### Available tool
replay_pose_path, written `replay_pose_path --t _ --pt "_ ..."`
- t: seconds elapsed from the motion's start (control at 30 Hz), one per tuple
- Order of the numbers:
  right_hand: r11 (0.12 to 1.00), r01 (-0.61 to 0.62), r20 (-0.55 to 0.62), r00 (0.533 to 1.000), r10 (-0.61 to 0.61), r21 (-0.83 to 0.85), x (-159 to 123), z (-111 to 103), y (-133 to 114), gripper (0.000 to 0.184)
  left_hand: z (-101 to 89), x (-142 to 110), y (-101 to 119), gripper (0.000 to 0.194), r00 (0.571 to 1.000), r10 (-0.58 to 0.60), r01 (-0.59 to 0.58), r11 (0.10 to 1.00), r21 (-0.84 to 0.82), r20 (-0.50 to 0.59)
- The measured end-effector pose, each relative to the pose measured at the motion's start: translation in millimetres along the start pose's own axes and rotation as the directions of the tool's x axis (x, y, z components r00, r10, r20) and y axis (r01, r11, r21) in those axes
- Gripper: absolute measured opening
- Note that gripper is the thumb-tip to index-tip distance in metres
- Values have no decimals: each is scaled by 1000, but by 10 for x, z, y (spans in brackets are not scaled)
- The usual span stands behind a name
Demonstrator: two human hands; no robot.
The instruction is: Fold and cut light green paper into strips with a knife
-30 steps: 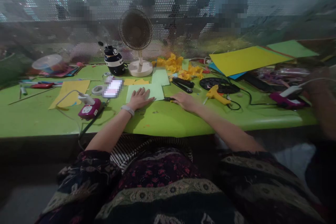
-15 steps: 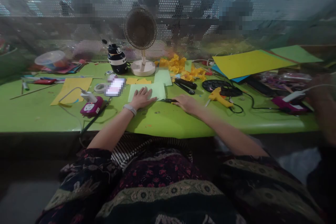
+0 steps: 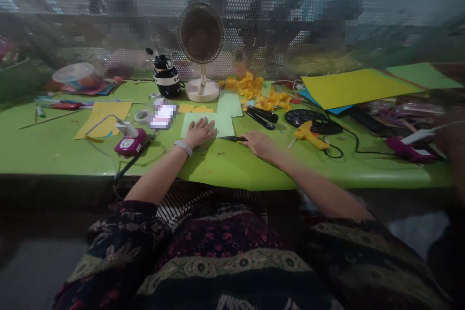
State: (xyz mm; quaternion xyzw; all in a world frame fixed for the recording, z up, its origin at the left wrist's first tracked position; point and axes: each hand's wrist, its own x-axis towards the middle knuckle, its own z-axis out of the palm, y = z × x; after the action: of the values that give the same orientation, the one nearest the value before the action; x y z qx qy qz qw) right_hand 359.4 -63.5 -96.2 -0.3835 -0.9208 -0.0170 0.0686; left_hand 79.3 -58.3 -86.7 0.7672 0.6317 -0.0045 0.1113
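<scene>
My left hand [image 3: 199, 132] lies flat with fingers spread on a pale green sheet of paper [image 3: 225, 126], pressing it to the table. Just right of it, my right hand [image 3: 258, 146] is closed around what look like dark scissors [image 3: 232, 139]. Their pointed end faces left, at the paper's lower right edge; the handles are mostly hidden in my fingers. Behind these lie another pale green sheet [image 3: 229, 103] and a black stapler [image 3: 262, 115]. To the right rests a yellow glue gun [image 3: 310, 135].
A fan [image 3: 202, 91], a dark flask [image 3: 167, 80] and orange paper flowers [image 3: 250, 85] stand at the back. Purple power sockets sit at left [image 3: 131, 144] and right [image 3: 412, 149], with cables. A black round tray [image 3: 308, 121] and yellow sheets [image 3: 359, 88] lie to the right.
The camera view has turned slightly, so the scene sits a little further right. My left hand stays flat on the paper; my right hand still holds the scissors by its edge.
</scene>
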Motion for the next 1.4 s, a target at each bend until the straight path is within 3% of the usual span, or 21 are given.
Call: replay_pose_path --t 0.37,0.67,0.77,0.9,1.03,1.2,1.4 --pt "999 -46 59 997 47 -25 162 -104 -238 30 23 16 -16 68 1000 -9 8 1000 -13 -15" --pt "1000 -26 -1 1000 26 12 88 -39 -157 29 31 69 -39 68 1000 6 -7 999 -49 -29" --pt "1000 -4 -6 1000 4 31 105 -43 -141 27 -84 80 -182 68 999 27 -29 996 -90 -28" --pt "999 -9 2 1000 9 40 77 -56 -121 28 -224 67 -564 62 997 76 -77 996 -43 -28" --pt "999 -35 20 999 34 30 101 -62 -152 28 -177 37 -836 60 990 133 -132 991 -19 38" --pt "998 -47 45 998 45 29 274 -84 -283 28 -36 73 -901 59 980 198 -198 979 43 8" --pt "998 -55 62 997 53 34 414 -112 -399 27 0 108 -936 60 976 216 -216 975 57 -1"
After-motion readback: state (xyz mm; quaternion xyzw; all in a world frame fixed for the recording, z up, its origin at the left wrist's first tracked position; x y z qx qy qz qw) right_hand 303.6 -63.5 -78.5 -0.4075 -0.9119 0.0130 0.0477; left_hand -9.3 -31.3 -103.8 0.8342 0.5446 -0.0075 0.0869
